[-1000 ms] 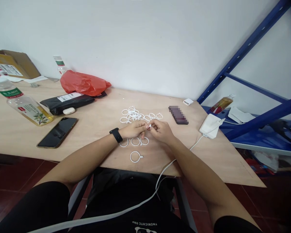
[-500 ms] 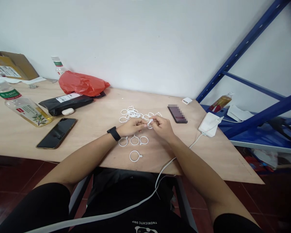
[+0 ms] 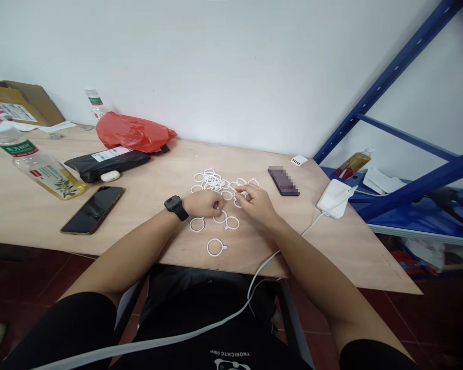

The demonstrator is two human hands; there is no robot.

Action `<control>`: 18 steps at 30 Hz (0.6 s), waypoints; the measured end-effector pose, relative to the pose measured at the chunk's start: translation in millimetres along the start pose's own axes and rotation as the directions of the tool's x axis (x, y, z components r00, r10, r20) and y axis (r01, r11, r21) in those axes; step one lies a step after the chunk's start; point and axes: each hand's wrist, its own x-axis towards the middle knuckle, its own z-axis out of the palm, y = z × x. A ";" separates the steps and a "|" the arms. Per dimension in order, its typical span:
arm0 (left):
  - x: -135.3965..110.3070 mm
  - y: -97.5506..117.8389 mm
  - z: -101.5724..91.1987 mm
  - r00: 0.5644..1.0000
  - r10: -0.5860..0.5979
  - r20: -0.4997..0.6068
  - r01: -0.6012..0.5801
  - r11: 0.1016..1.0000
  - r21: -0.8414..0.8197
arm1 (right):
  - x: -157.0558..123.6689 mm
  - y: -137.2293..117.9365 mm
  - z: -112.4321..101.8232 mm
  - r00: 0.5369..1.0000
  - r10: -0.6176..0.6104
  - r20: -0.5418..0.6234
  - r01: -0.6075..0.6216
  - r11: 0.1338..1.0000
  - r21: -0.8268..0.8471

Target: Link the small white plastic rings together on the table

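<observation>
My left hand [image 3: 206,203], with a black watch on the wrist, is closed, its thumb and fingertips at the top of a white curtain ring [image 3: 220,222] on the table. My right hand [image 3: 257,202] is pinched together; a white curtain ring [image 3: 237,203] shows partly below its fingers, the rest hidden. Beyond both hands lies a tangled pile of white curtain rings [image 3: 213,181], with several looser ones to its right. Closer to me, two more curtain rings flank the one at my left hand, and a single curtain ring [image 3: 215,247] lies nearest the edge.
On the left are a phone [image 3: 92,210], a drink bottle [image 3: 42,169], a black package [image 3: 108,162] and a red plastic bag [image 3: 135,134]. A dark phone [image 3: 283,181] and a white power bank [image 3: 333,199] lie to the right. A white cable [image 3: 262,263] crosses the front edge.
My left hand has drawn away from my right and come down to the middle ring of the near row, which has shifted slightly. My right hand stays almost in place.
</observation>
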 end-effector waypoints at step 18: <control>4.3 9.7 12.4 0.944 -0.008 -0.330 -0.091 0.955 -0.284 | -3.3 -7.9 -0.3 0.995 -0.053 0.079 0.052 0.999 0.011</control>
